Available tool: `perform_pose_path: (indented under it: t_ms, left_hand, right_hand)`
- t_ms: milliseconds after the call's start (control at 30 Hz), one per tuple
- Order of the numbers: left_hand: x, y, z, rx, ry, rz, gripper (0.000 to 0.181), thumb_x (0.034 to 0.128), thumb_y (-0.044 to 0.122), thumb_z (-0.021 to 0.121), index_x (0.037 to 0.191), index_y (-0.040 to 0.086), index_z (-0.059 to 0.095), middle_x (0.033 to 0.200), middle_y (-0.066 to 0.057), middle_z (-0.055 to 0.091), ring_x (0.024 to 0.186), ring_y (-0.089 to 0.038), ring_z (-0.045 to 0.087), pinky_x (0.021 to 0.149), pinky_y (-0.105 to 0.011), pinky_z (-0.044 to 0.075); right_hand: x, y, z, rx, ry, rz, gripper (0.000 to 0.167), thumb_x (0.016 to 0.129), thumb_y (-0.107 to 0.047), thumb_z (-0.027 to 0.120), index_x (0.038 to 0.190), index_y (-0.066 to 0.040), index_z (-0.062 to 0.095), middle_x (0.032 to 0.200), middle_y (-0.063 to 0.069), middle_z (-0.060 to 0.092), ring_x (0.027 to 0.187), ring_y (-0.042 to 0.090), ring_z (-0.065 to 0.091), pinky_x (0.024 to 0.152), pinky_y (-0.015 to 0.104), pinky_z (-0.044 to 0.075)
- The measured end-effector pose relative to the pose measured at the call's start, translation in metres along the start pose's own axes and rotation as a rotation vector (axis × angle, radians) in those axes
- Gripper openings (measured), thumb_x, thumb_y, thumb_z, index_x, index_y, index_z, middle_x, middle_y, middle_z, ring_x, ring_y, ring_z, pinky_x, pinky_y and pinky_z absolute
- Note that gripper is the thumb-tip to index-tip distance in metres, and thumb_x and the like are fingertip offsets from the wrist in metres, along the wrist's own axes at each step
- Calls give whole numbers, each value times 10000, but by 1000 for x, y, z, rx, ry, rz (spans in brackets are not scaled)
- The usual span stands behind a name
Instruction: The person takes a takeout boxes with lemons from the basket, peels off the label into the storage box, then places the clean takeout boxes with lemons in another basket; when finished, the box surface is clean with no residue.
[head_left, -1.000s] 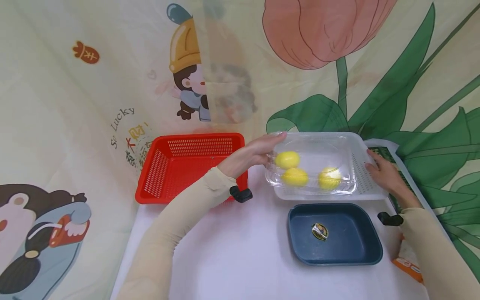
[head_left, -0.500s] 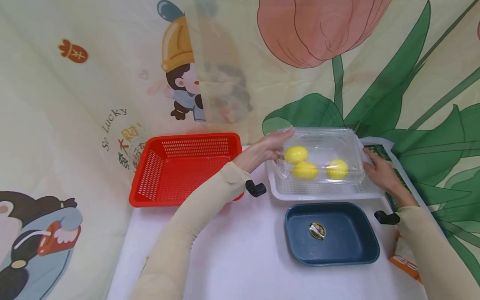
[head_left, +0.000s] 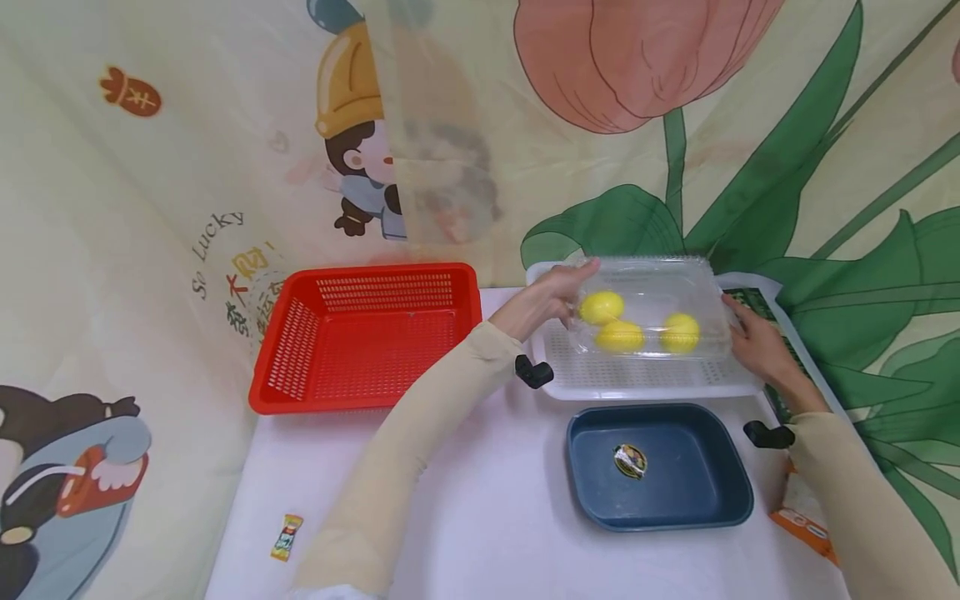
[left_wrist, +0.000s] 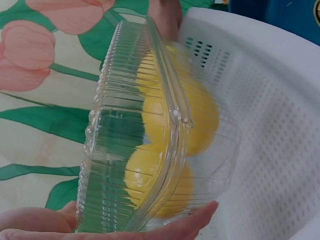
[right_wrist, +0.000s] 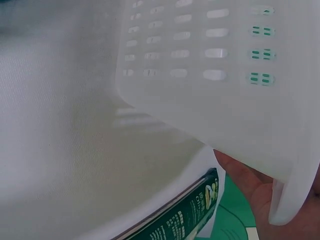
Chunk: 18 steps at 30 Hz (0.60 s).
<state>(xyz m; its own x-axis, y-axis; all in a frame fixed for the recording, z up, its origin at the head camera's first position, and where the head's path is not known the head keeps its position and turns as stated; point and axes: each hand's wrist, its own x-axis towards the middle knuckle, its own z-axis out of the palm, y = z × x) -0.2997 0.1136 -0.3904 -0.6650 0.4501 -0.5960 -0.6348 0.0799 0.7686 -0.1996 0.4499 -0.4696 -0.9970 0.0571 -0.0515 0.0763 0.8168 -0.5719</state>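
Observation:
In the head view my left hand (head_left: 542,304) grips the left end of a clear plastic clamshell box (head_left: 645,279). Inside it lie three lemons, one of them a lemon (head_left: 681,332) apart on the right. The left wrist view shows the box (left_wrist: 112,115) with its seam standing steeply and my fingers (left_wrist: 192,222) along its end. Beneath and behind the box is a white perforated basket (head_left: 600,387). My right hand (head_left: 759,343) holds that basket's right end; in the right wrist view the fingers are partly hidden behind the rim (right_wrist: 295,197).
A red perforated basket (head_left: 360,358) stands at the left. Nearer sits a blue tray (head_left: 660,500) with a round label inside. A small snack packet (head_left: 287,537) lies at the front left. An orange-and-white box (head_left: 806,521) and a green package (right_wrist: 185,210) are at the right.
My left hand has moved the clear box with the lemons rightward and slightly back over the white basket. My right hand stays at the basket's end. The snack packet has come into view.

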Motion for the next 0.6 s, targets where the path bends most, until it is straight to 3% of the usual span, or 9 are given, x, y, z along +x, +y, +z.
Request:
perform_pose_path:
  t_ms: [167,333,600]
  left_hand:
    - [16,-9,5,-25,21,-5,787,997,461,604,1622,161,231,1682,-188,169,1509,-472,244,1144,-768,167]
    - [32,-22,7,-38,75,33,787,985,463,627,1602,117,281,1650,-191,262,1476,-472,312,1106,-791,210]
    - [50,-41,17,-46,177,38,884,981,472,630,1616,115,130,1584,-249,321,1462,-473,332,1073,-791,276]
  right_hand:
    - [0,-1,0,0,-6,4,606,1104,-274,333,1616,-34,112,1592,379,199,1294,637,408,966,761,397]
    - [0,-1,2,-11,5,-8,612,1101,-273,346,1614,-27,121,1562,407,239,1215,633,477,900,752,445]
    - [-1,0,0,-26,-23,-6,629,1104,-308,353,1627,-78,89,1594,371,212,1274,653,424,935,774,416]
